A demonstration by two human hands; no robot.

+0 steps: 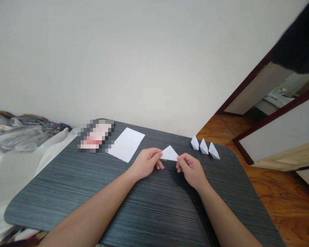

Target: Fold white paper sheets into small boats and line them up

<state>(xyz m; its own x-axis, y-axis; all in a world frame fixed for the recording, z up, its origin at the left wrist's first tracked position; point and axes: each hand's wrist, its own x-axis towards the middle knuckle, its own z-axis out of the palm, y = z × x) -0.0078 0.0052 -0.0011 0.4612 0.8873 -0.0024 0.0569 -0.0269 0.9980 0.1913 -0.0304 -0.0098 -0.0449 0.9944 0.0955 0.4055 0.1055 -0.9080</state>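
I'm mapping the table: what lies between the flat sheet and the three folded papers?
The head view shows the left hand and right hand holding a white paper triangle.

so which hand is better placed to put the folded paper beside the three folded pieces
Probably the right hand: both it and the left hand pinch the folded paper, but the right is nearer the three folded pieces, while the left is nearer the flat sheet.

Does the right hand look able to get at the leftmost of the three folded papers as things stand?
Likely yes: no object shows between the right hand and the leftmost folded paper just beyond it, though that hand pinches the paper triangle.
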